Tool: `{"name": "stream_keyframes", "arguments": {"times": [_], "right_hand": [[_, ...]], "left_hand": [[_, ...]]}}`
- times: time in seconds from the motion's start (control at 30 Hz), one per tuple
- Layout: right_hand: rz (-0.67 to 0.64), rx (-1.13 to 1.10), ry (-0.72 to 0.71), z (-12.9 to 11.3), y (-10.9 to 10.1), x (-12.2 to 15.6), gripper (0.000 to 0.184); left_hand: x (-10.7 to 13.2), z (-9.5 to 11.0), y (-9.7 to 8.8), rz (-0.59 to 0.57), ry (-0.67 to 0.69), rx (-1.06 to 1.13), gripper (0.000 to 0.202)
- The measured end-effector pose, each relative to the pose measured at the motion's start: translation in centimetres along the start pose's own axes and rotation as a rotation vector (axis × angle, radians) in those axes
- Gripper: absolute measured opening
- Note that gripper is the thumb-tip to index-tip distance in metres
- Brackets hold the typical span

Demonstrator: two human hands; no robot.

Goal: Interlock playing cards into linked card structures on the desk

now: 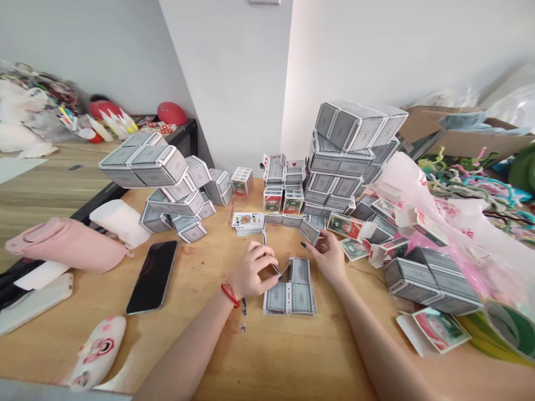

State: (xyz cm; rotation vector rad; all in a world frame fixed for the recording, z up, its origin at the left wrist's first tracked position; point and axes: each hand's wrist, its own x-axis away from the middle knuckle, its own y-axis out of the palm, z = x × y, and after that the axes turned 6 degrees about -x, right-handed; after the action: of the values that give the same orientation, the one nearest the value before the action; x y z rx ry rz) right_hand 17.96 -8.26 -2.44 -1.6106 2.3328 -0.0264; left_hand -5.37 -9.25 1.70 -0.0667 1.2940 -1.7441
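A curved row of grey-backed playing cards [286,221] stands on edge on the wooden table, joined end to end. My left hand [253,270], with a red cord bracelet at the wrist, is closed in a pinch on a tilted card at the row's left side. In front of it, several cards [301,299] lie flat in an L shape, face down. My right hand [328,256] has its thumb and fingers around the right end card [310,229] of the standing row. A deck [248,221] with a king on top sits behind my left hand.
Stacked card blocks rise at the left [144,164] and right [338,150]. Opened card boxes [345,225], another card block [430,281] and a tape roll [497,328] lie to the right. A phone [152,277] and pink pouch [69,245] rest on the left.
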Motion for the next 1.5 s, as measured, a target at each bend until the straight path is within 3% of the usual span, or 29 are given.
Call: {"name": "stream_keyframes", "arguments": {"times": [0.27,0.43,0.63,0.83,1.0,1.13,1.23,1.5], "right_hand": [[0.000,-0.032,0.051,0.0,0.0,-0.1,0.054],[-0.071,-0.125,0.030,0.0,-0.1,0.0,0.037],[-0.052,-0.054,-0.003,0.0,-0.3,-0.1,0.043],[-0.034,-0.028,-0.005,0.8,-0.4,-0.3,0.044],[-0.029,-0.038,0.011,1.1,-0.4,-0.4,0.041],[-0.026,-0.004,0.011,1.0,-0.4,-0.4,0.041],[-0.016,0.009,0.006,0.9,-0.5,-0.4,0.039],[0.068,-0.114,0.151,0.1,-1.4,-1.0,0.039]], "left_hand": [[0.0,0.8,0.9,0.012,0.151,-0.118,0.011],[0.2,2.2,2.1,0.027,0.167,-0.159,0.012],[0.5,2.9,2.9,0.162,0.068,0.018,0.025],[-0.2,-0.1,0.2,0.340,-0.180,0.159,0.038],[-1.8,-3.0,-1.4,0.043,-0.193,0.152,0.058],[-3.4,-3.8,-1.3,-0.181,-0.141,0.088,0.036],[-4.1,-3.7,-1.1,-0.189,-0.116,0.032,0.011],[-2.4,-0.6,-1.9,-0.006,-0.118,-0.061,0.014]]}}
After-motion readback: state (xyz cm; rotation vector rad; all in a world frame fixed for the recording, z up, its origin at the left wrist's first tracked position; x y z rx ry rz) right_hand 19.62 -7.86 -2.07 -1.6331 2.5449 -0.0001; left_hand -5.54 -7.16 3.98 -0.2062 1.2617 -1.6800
